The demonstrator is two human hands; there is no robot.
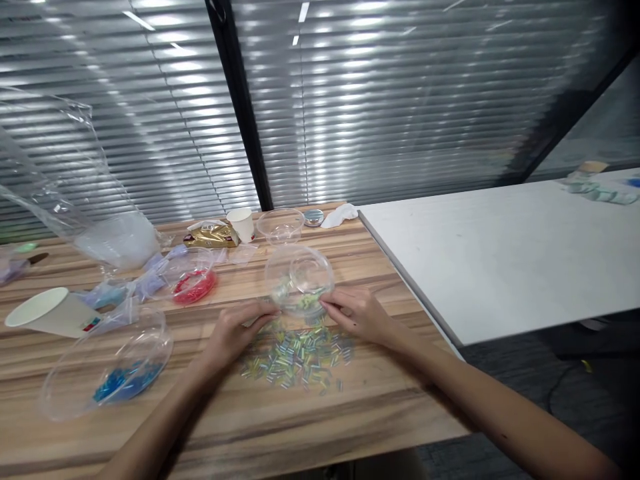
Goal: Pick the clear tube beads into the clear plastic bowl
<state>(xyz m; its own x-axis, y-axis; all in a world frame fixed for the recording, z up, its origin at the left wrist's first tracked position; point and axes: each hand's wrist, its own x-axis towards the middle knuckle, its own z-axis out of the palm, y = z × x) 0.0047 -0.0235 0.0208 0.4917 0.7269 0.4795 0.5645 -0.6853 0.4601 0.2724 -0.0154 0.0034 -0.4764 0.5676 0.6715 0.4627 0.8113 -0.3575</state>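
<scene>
A clear round plastic bowl (pixel 299 251) is tilted towards me, with some yellow-green beads lying inside its near side. My left hand (pixel 242 325) pinches its rim at the lower left. At the lower right, the thumb and fingers of my right hand (pixel 359 312) are closed on the same rim. Just below the bowl, many loose tube-shaped beads (pixel 300 353) in yellow, green and clear tones lie spread over the wooden table (pixel 280 433). The fingertips are slightly blurred.
Left of my arms are a clear bowl of blue beads (pixel 127 382), a tipped paper cup (pixel 55 313) and a container with red beads (pixel 194 287). Behind stand another paper cup (pixel 241 224), a gold packet (pixel 210 234) and a clear bowl (pixel 281 220). A white table (pixel 490 260) adjoins on the right.
</scene>
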